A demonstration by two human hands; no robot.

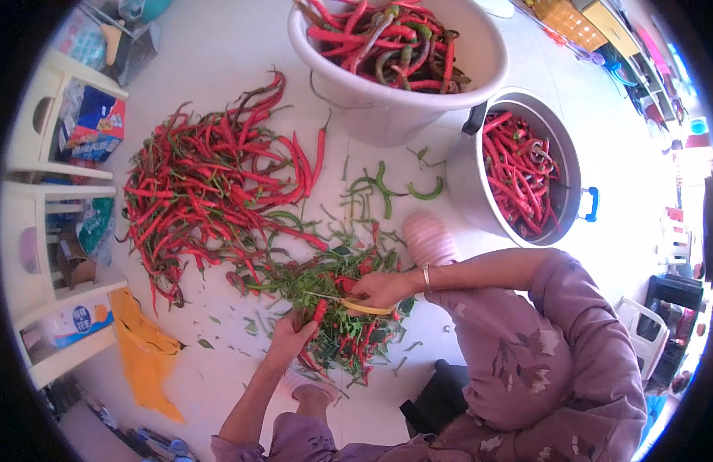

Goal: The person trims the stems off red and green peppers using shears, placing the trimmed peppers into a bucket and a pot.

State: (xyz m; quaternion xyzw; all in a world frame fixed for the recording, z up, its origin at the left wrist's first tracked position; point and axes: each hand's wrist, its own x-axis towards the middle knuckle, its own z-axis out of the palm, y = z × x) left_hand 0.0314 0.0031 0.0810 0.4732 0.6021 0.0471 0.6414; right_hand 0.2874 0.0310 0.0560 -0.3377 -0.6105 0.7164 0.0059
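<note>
My left hand (291,336) grips a red chili pepper (319,312) between thumb and fingers. Close by on the right, my right hand (379,290) holds scissors with yellow handles (368,308), their blades pointing left towards the pepper's upper end. Both hands are over a heap of green stems, leaves and red pieces (350,341) on the floor. A large pile of long red chilies (200,179) lies up and to the left of it. Several green chilies (385,190) and cut stems lie above the heap.
A white bucket (391,107) holding chilies stands at the top, beside a metal pot (469,173) that also contains red chilies. White shelving (27,231) lines the left side, with an orange-yellow cloth (143,352) next to it. My feet in pink slippers (428,237) flank the heap.
</note>
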